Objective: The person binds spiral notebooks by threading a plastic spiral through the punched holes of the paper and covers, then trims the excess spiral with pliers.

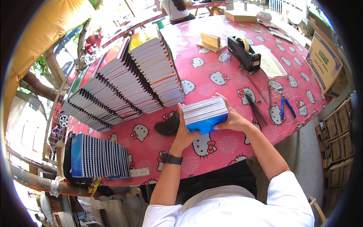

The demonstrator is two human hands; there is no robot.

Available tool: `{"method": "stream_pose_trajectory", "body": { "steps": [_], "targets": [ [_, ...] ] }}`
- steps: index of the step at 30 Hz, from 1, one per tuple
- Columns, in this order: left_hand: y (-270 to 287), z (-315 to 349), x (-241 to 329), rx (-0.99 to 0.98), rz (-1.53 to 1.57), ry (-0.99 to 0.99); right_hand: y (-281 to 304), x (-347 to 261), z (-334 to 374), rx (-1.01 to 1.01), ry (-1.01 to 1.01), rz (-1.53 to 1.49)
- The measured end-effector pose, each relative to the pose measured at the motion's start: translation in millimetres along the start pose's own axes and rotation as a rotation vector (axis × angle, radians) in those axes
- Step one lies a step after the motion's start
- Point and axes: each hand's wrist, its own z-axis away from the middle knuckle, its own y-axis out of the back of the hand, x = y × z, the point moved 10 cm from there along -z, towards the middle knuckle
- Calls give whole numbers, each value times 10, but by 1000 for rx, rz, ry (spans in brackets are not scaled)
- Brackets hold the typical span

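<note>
Between my two hands is a small stack of notebooks (206, 111) with a blue cover facing me and white page edges on top. My left hand (185, 130), with a dark watch on its wrist, closes round the stack's left side. Round the right side wraps my right hand (231, 119), its thumb at the blue cover. A black rounded object (167, 125) lies beside my left hand on the pink patterned tablecloth (155, 142). Nearer my left forearm stands a row of blue spiral notebooks (100, 157).
Tall rows of spiral-bound books (126, 81) fill the table's left side. A black tape dispenser (244, 55), wooden block (210, 40), loose black binding coils (255, 108) and blue-handled pliers (286, 106) lie to the right. Cardboard box (325, 62) stands at the right edge. Another person (176, 9) sits beyond.
</note>
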Motion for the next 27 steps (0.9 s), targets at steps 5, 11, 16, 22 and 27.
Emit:
{"method": "stream_pose_trajectory", "body": {
  "steps": [5,11,16,22,27],
  "targets": [
    [125,-101,158,24,-335,-129,28,87,-109,-55,-82,-38],
    [641,-137,98,290,-19,338,15,223,-540,-17,-426,-154],
    [775,-208,257,311,-919,244,215,495,-609,135,-323,285],
    [1048,156,159,610,-263,103,-75,-655,-474,223,314,660],
    [827,241,550,491,-972,-27,-736,-612,-659,-202,334,827]
  ]
}}
